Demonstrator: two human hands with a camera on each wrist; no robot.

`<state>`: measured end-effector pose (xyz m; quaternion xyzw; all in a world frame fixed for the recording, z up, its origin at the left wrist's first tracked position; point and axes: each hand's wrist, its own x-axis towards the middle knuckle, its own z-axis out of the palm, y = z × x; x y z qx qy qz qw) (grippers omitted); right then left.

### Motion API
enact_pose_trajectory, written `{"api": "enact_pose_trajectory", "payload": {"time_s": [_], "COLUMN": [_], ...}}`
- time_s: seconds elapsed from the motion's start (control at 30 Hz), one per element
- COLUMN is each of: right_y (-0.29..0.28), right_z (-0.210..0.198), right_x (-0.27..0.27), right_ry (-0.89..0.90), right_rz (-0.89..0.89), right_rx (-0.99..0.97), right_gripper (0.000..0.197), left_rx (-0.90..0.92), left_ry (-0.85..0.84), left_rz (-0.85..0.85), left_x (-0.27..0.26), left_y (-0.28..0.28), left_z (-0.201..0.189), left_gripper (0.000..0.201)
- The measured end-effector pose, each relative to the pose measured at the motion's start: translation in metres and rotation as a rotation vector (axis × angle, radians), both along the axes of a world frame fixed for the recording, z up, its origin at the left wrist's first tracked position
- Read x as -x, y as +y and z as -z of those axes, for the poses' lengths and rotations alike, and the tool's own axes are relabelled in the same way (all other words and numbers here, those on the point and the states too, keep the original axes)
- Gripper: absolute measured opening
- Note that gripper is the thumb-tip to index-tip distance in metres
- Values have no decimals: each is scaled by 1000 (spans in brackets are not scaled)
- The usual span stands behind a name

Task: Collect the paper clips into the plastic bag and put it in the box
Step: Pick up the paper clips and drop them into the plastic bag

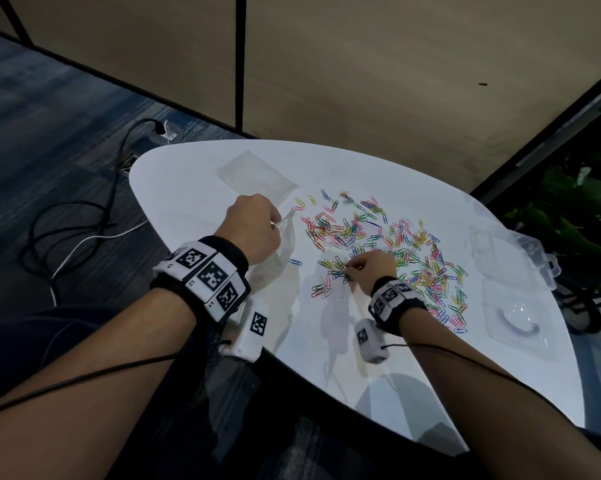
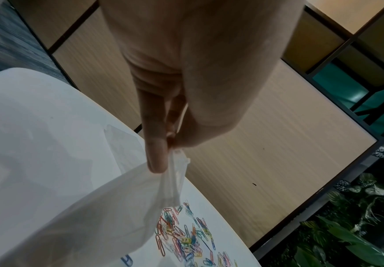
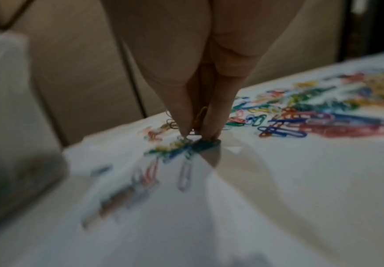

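Several coloured paper clips (image 1: 378, 244) lie scattered over the white table (image 1: 188, 188). My left hand (image 1: 254, 230) pinches the rim of a clear plastic bag (image 1: 278, 258) and holds it up at the table's near left edge; the left wrist view shows the bag (image 2: 108, 207) hanging from thumb and finger. My right hand (image 1: 368, 268) is down on the near side of the pile, its fingertips (image 3: 209, 133) pinching a small bunch of paper clips (image 3: 186, 146) against the table. A clear plastic box (image 1: 513, 258) stands open at the table's right edge.
A flat clear plastic piece (image 1: 257, 174) lies at the table's far left, and another clear lid or tray (image 1: 513, 323) at the near right. Cables (image 1: 84, 223) run over the carpet on the left. Wall panels stand behind the table, plants (image 1: 576, 209) to the right.
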<state>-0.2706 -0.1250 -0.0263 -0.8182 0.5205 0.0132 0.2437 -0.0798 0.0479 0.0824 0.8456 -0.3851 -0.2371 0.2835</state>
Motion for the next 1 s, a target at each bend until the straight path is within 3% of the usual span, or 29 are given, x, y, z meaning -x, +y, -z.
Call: {"api": "enact_pose_trajectory", "payload": {"time_s": [0.07, 0.17, 0.23, 0.3, 0.43, 0.53, 0.6, 0.67, 0.73, 0.8, 0.87, 0.93, 1.0], "right_y": [-6, 0, 10, 25, 57, 73, 81, 83, 74, 60, 54, 60, 69], "right_z": [-7, -30, -56, -79, -91, -81, -81, -84, -79, -60, -33, -2, 23], "right_x": [3, -2, -12, -26, -58, -75, -80, -77, -72, -65, -58, -53, -48], "right_ry": [-223, -834, -1072, -1125, -951, -611, -469, -533, -716, -705, -415, -102, 103], "right_rz": [211, 534, 523, 381, 122, -133, -304, -356, -235, -133, -256, -517, -755], "right_rx": [-209, -686, -886, -960, -795, -320, -138, -104, -129, -91, -22, -14, 84], "right_gripper": [17, 29, 27, 21, 12, 15, 24, 22, 22, 28, 31, 44, 56], "left_rx": [-3, -5, -9, -6, 7, 25, 31, 23, 11, 2, -5, -7, -7], "left_ry": [-6, -4, 3, 11, 10, 17, 10, -12, -24, -28, -24, -20, -15], "left_rz": [5, 3, -3, -8, -10, -19, -21, -15, -20, -18, -8, -3, -1], "left_x": [0, 1, 1, 1, 3, 2, 1, 0, -4, -6, -8, -9, -9], "left_y": [0, 0, -1, -2, 0, 2, 3, 4, 6, 7, 8, 9, 8], "left_z": [0, 1, 1, 2, 2, -1, -3, -4, -2, 0, 0, 0, -1], "left_gripper": [34, 36, 36, 36, 35, 34, 32, 32, 32, 31, 31, 31, 30]}}
